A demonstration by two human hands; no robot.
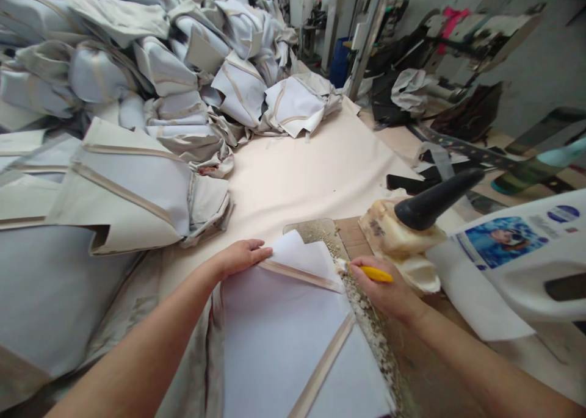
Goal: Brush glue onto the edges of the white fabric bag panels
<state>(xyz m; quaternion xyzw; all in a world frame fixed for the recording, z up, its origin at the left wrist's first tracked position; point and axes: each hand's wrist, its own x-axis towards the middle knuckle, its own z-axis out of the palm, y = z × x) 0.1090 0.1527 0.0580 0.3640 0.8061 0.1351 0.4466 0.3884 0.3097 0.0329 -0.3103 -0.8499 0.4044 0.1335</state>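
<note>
In front of me lies a white fabric panel (284, 332) with beige tape strips across it and a notched top edge. My left hand (245, 256) rests flat on its upper left edge, fingers stretched out. With my right hand (378, 287) I grip a brush with a yellow handle (376, 274). Its pale bristles touch the panel's right edge, over a board (366, 320) crusted with dried residue. Just beyond my right hand stands a glue-crusted container (382, 226) with a black cone-shaped piece (437, 201) on top.
Heaped sewn fabric pieces (169, 58) fill the back left, with more stacked panels (123, 186) nearer on the left. A cream sheet (302, 168) covers the table. At right are a white plastic jug (522, 253) with a blue label and a sewing machine (485, 39) behind.
</note>
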